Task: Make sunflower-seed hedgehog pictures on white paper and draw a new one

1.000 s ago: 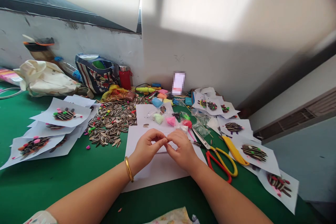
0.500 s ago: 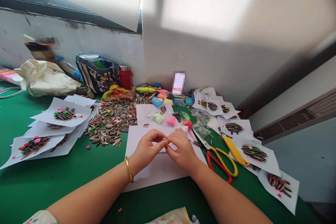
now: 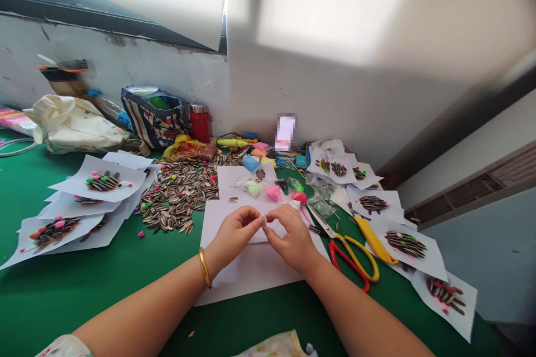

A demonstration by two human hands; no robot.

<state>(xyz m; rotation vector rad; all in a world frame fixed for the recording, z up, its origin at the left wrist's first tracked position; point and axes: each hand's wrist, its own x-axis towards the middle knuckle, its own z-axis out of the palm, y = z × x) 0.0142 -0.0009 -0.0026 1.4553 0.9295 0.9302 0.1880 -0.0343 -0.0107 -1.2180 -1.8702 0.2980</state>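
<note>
Between the fingertips of both hands is a small white piece (image 3: 263, 220), perhaps clay. My left hand (image 3: 237, 234) pinches it from the left, with a gold bangle on the wrist. From the right, my right hand (image 3: 290, 237) touches it with thumb and forefinger. Both hands are above white paper (image 3: 247, 273) on the green table. Just beyond them lie bags of pale green clay (image 3: 252, 188), pink clay (image 3: 273, 193) and red clay (image 3: 298, 197). A large heap of striped seeds (image 3: 180, 192) spreads to the left.
Scissors (image 3: 352, 256) with red and yellow handles lie right of the paper, beside a yellow cutter (image 3: 374, 240). Sheets with seed figures are at left (image 3: 104, 181) and right (image 3: 406, 242). A red flask (image 3: 200, 124) and bags stand along the wall.
The fingertips have shifted slightly, and the small white piece between them now shows more clearly. The things on the table have not moved.
</note>
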